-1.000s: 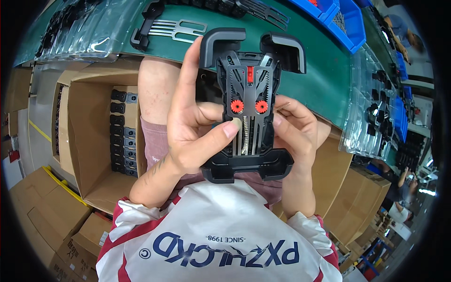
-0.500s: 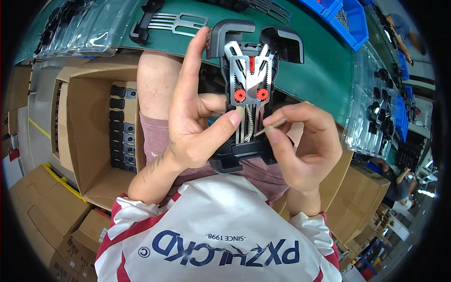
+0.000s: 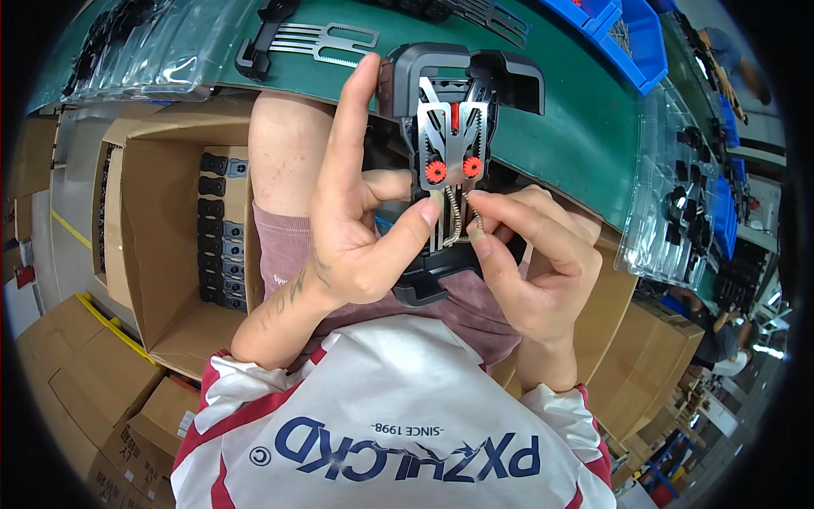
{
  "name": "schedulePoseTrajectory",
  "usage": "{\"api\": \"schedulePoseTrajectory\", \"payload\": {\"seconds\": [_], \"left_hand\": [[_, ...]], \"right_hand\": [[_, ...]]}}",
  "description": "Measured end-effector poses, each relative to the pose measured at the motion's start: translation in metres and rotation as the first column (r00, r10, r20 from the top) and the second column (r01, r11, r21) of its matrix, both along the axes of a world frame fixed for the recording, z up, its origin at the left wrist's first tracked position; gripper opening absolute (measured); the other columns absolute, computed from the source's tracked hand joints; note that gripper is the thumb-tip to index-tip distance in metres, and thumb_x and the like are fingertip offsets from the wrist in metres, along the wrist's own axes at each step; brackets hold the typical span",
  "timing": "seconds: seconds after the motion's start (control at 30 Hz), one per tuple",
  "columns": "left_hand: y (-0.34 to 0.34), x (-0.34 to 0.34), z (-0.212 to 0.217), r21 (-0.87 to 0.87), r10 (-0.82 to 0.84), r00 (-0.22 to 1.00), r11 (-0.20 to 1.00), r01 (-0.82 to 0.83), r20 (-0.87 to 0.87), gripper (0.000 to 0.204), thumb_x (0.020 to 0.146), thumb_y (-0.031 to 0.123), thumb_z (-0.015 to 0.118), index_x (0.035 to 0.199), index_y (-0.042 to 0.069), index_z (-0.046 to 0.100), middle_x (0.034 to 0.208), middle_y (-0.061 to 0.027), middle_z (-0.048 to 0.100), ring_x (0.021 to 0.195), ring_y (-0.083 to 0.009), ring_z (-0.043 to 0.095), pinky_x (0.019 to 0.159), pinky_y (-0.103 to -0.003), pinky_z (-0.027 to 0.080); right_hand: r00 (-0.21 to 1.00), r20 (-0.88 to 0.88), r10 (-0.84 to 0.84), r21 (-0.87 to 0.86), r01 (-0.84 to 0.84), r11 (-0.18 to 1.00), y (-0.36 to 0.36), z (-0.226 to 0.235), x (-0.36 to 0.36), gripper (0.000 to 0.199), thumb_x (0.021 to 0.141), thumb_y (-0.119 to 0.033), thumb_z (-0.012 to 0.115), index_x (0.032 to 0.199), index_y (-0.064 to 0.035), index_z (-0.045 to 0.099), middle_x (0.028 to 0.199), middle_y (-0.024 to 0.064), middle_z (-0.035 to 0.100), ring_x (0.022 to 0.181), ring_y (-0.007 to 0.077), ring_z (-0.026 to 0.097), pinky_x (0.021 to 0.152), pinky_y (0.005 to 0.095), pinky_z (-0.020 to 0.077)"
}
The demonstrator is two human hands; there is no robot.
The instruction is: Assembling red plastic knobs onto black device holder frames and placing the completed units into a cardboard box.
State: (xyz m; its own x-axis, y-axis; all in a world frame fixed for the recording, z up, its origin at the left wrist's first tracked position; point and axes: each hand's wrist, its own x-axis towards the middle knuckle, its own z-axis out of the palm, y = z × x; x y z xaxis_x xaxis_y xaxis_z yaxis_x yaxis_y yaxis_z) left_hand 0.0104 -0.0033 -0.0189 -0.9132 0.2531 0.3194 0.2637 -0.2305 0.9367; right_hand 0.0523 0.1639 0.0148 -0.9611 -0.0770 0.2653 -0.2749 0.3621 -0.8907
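- Holder (image 3: 413, 157): black, in the centre to upper centre of the frame, held above the lap, its two hooked arms toward the top edge, its broad foot toward the shirt.
- On its face I log a steel plate (image 3: 455, 153), a red tab (image 3: 454, 117) high in the middle, and two red gears (image 3: 436, 172) side by side at the plate's lower end.
- First spring (image 3: 454, 212): below the plate, running down the slots, bowed along its length.
- Second spring (image 3: 478, 212): just right of the first, curved; I cannot tell whether its ends are seated.
- Left hand (image 3: 352, 242): gripping the holder from the left, thumb over the face below the left gear, index finger stretched upward, some fingers hidden behind.
- Right hand (image 3: 547, 267): thumb and index finger pinching the second spring at the holder's right side, other fingers curled.
- Bench (image 3: 564, 148): green, across the top of the frame; at upper left a toothed steel part (image 3: 322, 42) lies on it, at upper right a blue bin (image 3: 632, 47).
- Clear trays (image 3: 666, 204) with black pieces: right and upper left.
- Open carton (image 3: 170, 263), left of frame: rows of black parts (image 3: 211, 233) inside.
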Motion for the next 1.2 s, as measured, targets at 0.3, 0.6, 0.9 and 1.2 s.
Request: {"api": "schedulePoseTrajectory", "payload": {"seconds": [0.3, 0.6, 0.9, 1.2], "left_hand": [[0.007, 0.003, -0.005, -0.007, 0.02, 0.999, 1.0, -0.02, -0.042, 0.089, 0.073, -0.008, 0.051, 0.146, -0.002, 0.001, 0.145, -0.0189, 0.011, 0.077, -0.0198, 0.06, 0.058, -0.018, 0.047], [0.024, 0.009, 0.007, 0.108, -0.096, 0.963, 0.992, 0.07, 0.252, 0.092, 0.074, -0.009, 0.052, 0.146, 0.0, -0.005, 0.146, -0.0217, 0.026, 0.053, -0.0096, 0.053, 0.05, -0.017, 0.04], [0.07, 0.015, -0.014, 0.084, -0.236, 0.966, 0.97, 0.228, 0.103, 0.071, 0.08, 0.0, 0.054, 0.143, 0.001, 0.022, 0.075, -0.0054, 0.049, 0.051, -0.0076, 0.03, 0.053, -0.014, 0.027], [0.13, 0.028, -0.023, -0.009, -0.29, 0.902, 0.951, 0.309, 0.321, 0.067, 0.085, -0.003, 0.048, 0.143, -0.001, 0.016, 0.081, -0.0119, 0.063, 0.057, -0.0098, 0.05, 0.058, -0.015, 0.039]], "right_hand": [[1.0, -0.004, 0.002, -0.005, -0.002, 1.0, 0.001, -0.003, 0.0, 0.037, 0.064, 0.009, 0.062, 0.1, 0.0011, 0.067, 0.075, 0.0029, 0.062, 0.063, 0.0123, 0.049, 0.067, 0.0231, 0.0378], [0.935, -0.085, -0.344, -0.123, 0.333, 0.935, 0.032, -0.008, 0.025, 0.031, 0.07, 0.008, 0.062, 0.101, 0.0055, 0.065, 0.081, 0.009, 0.061, 0.066, 0.0144, 0.052, 0.065, 0.0226, 0.0424], [0.402, -0.016, -0.915, 0.295, 0.877, 0.38, 0.162, -0.154, 0.177, 0.029, 0.078, -0.004, 0.062, 0.106, 0.0031, 0.062, 0.086, 0.0115, 0.063, 0.071, 0.0217, 0.058, 0.066, 0.0292, 0.0469], [0.577, 0.278, -0.768, 0.491, 0.602, 0.63, 0.183, -0.194, 0.26, 0.027, 0.079, -0.004, 0.061, 0.106, 0.0006, 0.064, 0.084, 0.012, 0.067, 0.063, 0.0202, 0.059, 0.058, 0.0287, 0.0469]]}}
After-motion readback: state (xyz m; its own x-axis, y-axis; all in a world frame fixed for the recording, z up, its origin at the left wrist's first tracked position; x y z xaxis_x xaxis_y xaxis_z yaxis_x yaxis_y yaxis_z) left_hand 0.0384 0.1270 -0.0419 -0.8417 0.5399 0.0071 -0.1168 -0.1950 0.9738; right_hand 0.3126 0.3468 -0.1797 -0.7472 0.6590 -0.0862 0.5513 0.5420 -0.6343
